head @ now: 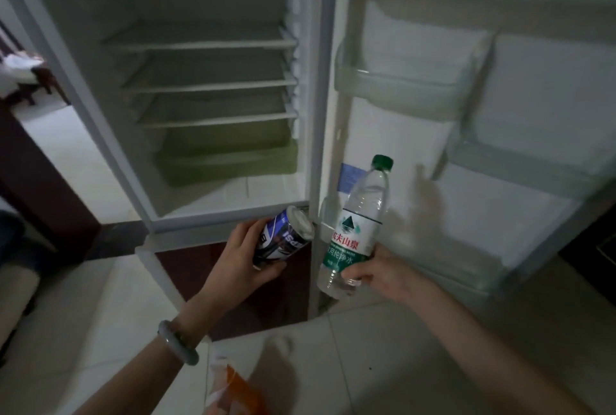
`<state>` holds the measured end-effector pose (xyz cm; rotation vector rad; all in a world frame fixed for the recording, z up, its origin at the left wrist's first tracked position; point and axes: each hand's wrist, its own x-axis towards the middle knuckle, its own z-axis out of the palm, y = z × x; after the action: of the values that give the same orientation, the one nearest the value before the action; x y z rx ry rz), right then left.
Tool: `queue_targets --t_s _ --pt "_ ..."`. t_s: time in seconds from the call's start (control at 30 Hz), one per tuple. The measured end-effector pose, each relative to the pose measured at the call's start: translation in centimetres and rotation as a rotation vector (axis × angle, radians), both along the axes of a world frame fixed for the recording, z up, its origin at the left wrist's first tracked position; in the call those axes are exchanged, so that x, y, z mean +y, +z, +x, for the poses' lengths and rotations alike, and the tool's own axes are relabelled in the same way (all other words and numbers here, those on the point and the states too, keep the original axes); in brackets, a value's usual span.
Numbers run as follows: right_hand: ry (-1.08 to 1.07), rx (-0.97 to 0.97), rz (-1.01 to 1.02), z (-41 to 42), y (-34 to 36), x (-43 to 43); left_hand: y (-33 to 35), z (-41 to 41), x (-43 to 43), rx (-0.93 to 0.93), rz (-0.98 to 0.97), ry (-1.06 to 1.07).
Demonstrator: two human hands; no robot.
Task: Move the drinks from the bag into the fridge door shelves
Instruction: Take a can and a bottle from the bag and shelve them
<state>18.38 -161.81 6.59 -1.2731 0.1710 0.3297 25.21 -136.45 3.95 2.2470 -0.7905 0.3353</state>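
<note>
My left hand (240, 258) grips a dark blue Pepsi can (283, 234), tilted with its top pointing up and right. My right hand (376, 273) holds a clear water bottle (358, 224) with a green cap and green label, by its lower half, leaning right. Both drinks hover low in front of the open fridge, between the cabinet and the door. The open fridge door (400, 134) stands at the right, with a translucent upper shelf (400, 88) and a lower shelf (520, 168). An orange and white bag (233, 391) lies on the floor by my left forearm.
The fridge cabinet (206, 88) shows several bare glass shelves and a green crisper drawer (230, 161). White floor tiles (383, 364) spread below. A dark wooden piece of furniture (36, 161) stands at the left edge.
</note>
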Motion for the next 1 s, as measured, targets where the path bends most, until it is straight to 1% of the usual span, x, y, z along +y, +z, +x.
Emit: queue_targets --t_s 0.1,0.17,0.27,0.33,0.43,0.53,0.6,0.67,0.8,0.9,1.0 --pt "-0.118 -0.075 -0.191 0.6 -0.4 -3.6 -0.1 0.5 -2.8 -0.006 -0.012 -0.013" --pt "-0.218 -0.080 -0.295 2.0 -0.7 -5.7 -0.4 0.9 -4.1 -0.011 -0.020 -0.009" --pt "-0.363 -0.066 -0.376 5.0 -1.1 -7.6 -0.5 1.6 -5.2 0.008 -0.041 0.009" --pt "-0.419 -0.073 -0.428 7.0 -1.3 -7.9 -0.7 2.1 -5.4 0.012 -0.031 0.025" --pt "-0.372 -0.090 -0.557 9.8 -1.8 -7.3 -0.8 3.1 -5.7 -0.003 0.013 0.015" --pt "-0.325 -0.118 -0.723 12.6 -4.1 -6.3 -0.8 4.8 -6.1 -0.009 0.036 0.011" --pt "-0.335 -0.152 -0.818 14.3 -5.9 -5.5 -0.9 6.0 -6.3 -0.007 0.040 0.000" --pt "-0.335 -0.133 -0.888 15.6 -7.4 -4.9 -1.1 7.1 -6.3 0.005 0.048 -0.018" --pt "-0.321 -0.054 -0.937 18.1 -9.5 -4.4 -1.9 9.5 -6.1 0.021 0.057 -0.046" --pt "-0.259 0.016 -0.956 19.1 -10.4 -4.4 -2.5 11.2 -6.2 0.036 0.055 -0.064" --pt "-0.237 0.011 -0.962 19.4 -11.5 -4.5 -2.6 12.1 -6.7 0.065 0.040 -0.100"
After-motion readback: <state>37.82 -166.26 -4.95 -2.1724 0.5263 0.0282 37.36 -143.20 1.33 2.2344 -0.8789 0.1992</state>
